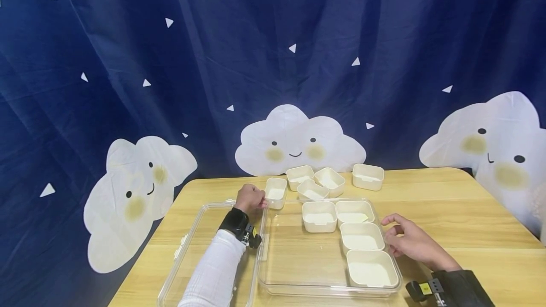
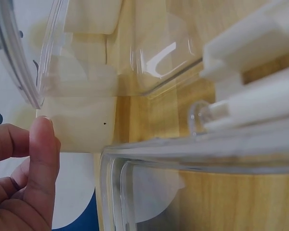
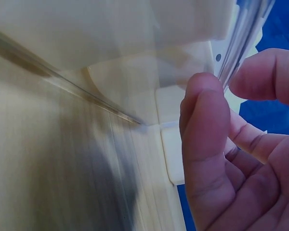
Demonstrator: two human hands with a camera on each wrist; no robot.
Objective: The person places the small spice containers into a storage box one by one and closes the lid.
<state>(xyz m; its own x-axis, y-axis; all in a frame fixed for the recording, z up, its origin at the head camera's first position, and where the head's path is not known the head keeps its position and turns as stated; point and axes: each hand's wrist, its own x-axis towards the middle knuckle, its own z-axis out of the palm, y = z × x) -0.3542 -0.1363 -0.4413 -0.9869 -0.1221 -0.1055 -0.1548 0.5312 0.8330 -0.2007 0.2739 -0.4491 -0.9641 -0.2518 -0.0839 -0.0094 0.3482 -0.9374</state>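
Observation:
Several cream containers stand inside a clear plastic box [image 1: 294, 289], three stacked along its right side and one [image 1: 319, 217] beside the farthest of them. My left hand [image 1: 250, 198] is beyond the box's far left corner and pinches the rim of another cream container [image 1: 276, 193] on the table. In the left wrist view, the thumb [image 2: 44, 149] lies along that container's wall [image 2: 86, 125]. To the right of the box, my right hand [image 1: 411, 242] has loosely bent fingers, its fingertips right at the box's rim. The thumb [image 3: 207, 130] and forefinger are apart in the right wrist view.
A clear lid [image 1: 170, 269] lies open to the left, beneath my left forearm. More cream containers [image 1: 300, 176] are grouped behind the box, and one [image 1: 368, 176] stands apart near the wooden table's [image 1: 460, 203] back edge. Behind hangs a blue curtain [image 1: 273, 60] with clouds.

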